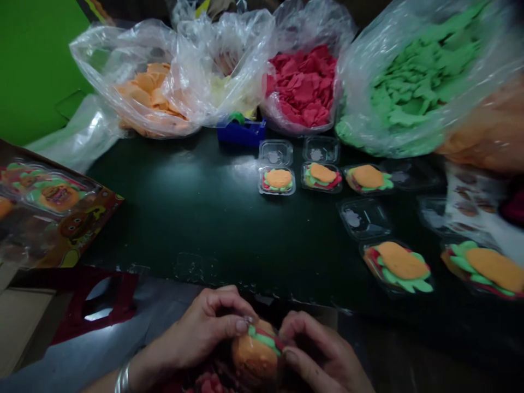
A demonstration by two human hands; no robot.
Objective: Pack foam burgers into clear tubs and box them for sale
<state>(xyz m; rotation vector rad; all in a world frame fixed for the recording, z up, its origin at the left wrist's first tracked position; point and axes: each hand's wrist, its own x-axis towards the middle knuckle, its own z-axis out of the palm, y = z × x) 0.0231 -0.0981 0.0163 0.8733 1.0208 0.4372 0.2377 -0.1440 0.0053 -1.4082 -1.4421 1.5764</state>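
At nine o'clock a printed cardboard box holding clear packs of toy burgers (53, 210) was seen at the edge of the dark green surface (196, 207). Toward eleven o'clock a clear plastic bag of orange foam pieces (149, 98) was propped, with a second clear bag of pale pieces (229, 65) just beside it. A small blue tape dispenser (241, 131) was set in front of these bags. At twelve o'clock a clear bag of red foam pieces (305, 87) was placed, and at one o'clock a large clear bag of green foam pieces (421, 76).

Below the red bag, a row of small clear plastic clamshells filled with orange, green and red foam layers (321, 176) was laid out, their lids open behind them. At three o'clock two larger filled clamshells (399, 265) were found, with an empty clear tray (364, 218) just above them.

At six o'clock, nearest the camera, a soft orange toy burger with green and red layers (257, 355) was gripped between both hands below the near edge of the surface. The left hand (204, 327), a silver bangle (123, 377) worn at its wrist, was curled closed over the burger's upper left side, thumb pressed to the green layer. The right hand (323, 355) was closed against the burger's right side, fingers bent inward.
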